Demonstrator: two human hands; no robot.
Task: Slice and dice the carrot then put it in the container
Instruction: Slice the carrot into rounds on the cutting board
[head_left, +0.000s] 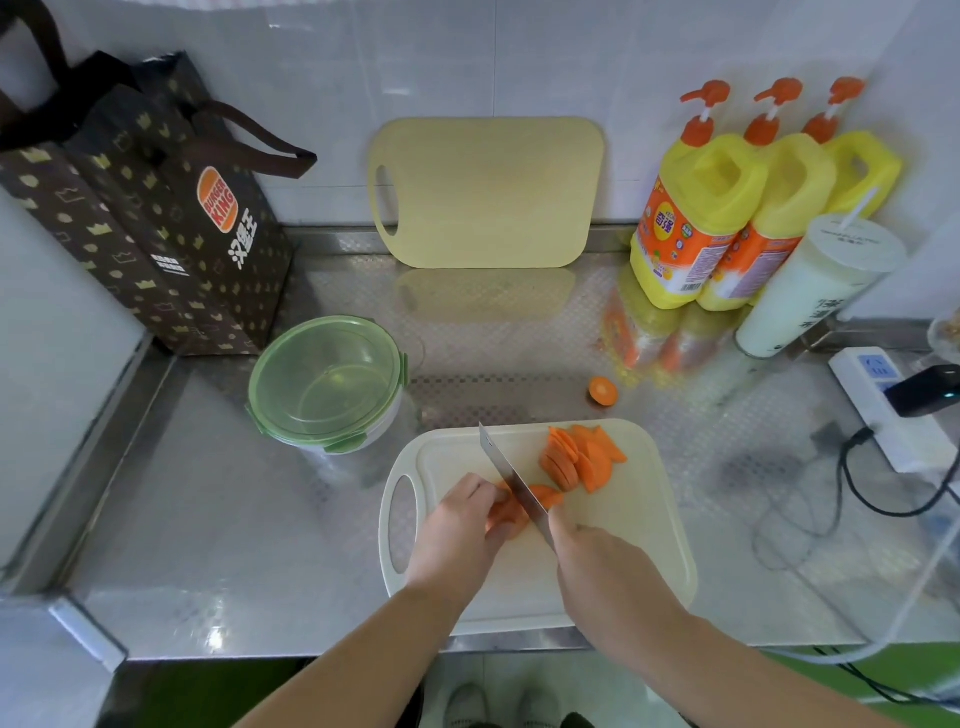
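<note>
Left hand (460, 525) holds carrot (511, 512) beside the knife (511, 480).

Your counter (234, 519) is glossy, embossed stainless steel; your cutting board (623, 519) matt cream plastic; your knife blade (506, 470) bright smooth metal; the container (270, 358) translucent green plastic; the Burger King bag (171, 234) matt.

Noted on steel tabletop (234, 545): white cutting board (623, 530) at front edge, lidded green container (327, 382) left of it, carrot stub (602, 389) behind, brown bag (171, 249), three detergent bottles (691, 228), cup (810, 296), power strip (883, 410).
</note>
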